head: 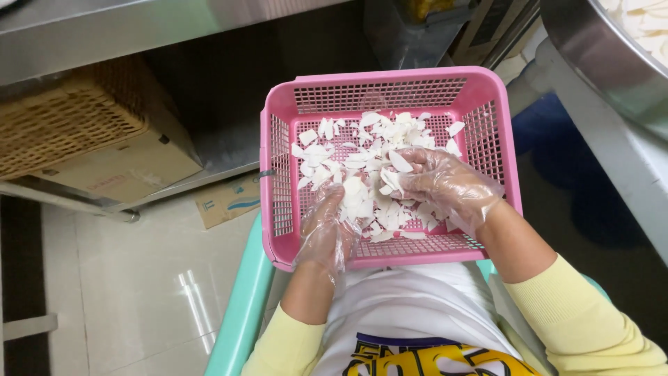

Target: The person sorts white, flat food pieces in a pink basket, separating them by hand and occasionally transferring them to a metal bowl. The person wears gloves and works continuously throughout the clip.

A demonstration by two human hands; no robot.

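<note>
I am in a food-prep kitchen: above my gloved hands runs a stainless steel counter (104, 35), to my right a big steel bowl (605, 63) of white slices, left a wicker basket (66, 122) over tiled floor (132, 292).

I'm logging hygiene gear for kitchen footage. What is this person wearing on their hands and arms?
Both the left hand and the right hand wear thin, clear, crinkled disposable plastic gloves that end loosely near the wrists. The forearms are bare below pale yellow long sleeves, pushed up toward the elbows. No watch, jewellery or markings can be seen.
</note>
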